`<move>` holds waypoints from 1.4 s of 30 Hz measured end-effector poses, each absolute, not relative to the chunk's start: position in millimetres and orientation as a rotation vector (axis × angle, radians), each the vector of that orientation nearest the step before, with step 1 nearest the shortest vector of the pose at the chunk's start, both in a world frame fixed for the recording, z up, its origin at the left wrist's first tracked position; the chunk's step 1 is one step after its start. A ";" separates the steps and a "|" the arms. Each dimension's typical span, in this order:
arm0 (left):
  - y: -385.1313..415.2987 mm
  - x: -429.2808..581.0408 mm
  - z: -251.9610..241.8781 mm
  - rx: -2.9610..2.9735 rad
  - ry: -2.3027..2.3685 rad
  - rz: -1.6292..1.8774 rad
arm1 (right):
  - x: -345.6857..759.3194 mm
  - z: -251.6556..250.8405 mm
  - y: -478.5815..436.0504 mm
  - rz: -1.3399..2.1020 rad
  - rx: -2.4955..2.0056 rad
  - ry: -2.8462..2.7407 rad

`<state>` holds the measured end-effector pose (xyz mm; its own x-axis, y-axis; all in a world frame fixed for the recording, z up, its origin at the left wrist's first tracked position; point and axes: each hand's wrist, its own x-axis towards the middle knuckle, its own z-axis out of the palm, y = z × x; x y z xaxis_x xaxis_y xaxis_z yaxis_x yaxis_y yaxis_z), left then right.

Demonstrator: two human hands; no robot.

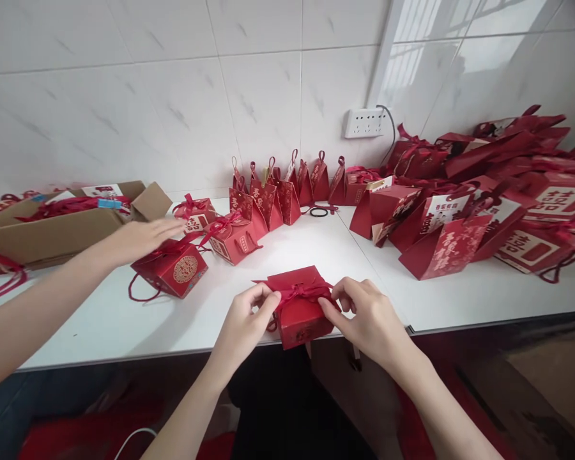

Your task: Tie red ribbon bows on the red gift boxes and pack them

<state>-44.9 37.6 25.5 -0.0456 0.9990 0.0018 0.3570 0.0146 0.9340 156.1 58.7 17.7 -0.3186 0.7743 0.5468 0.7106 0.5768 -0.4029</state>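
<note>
A red gift box sits at the front edge of the white table, right in front of me. Across its top runs a red ribbon tied in a bow. My left hand pinches the ribbon at the bow's left side, thumb against forefinger. On the other side, my right hand has its thumb and forefinger closed on the bow's right part. A bit of cord handle shows at the box's left side, partly behind my left hand.
Another person's hand reaches in from the left over a red box. A cardboard carton of red items stands behind it. Small triangular boxes line the back. Many red boxes pile up at right, near a wall socket.
</note>
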 end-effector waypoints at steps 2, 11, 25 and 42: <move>37.7 -44.6 26.0 1.448 1.509 1.044 | 154.3 21.3 59.6 0.188 -1.240 -2.078; 37.4 -43.8 27.6 1.421 1.520 1.024 | 155.2 22.3 60.1 0.383 -1.144 -2.014; 37.0 -44.5 26.6 1.410 1.500 1.033 | 138.1 18.1 68.3 0.431 -1.173 -1.848; 38.9 -42.6 24.2 1.419 1.489 1.052 | 129.5 18.2 70.8 -0.443 -1.253 -2.116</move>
<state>-42.6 38.9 24.2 -0.0420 0.9991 -0.0082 0.3262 0.0214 0.9450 129.5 70.8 18.2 -0.3474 0.6583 0.6678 0.8709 0.4906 -0.0305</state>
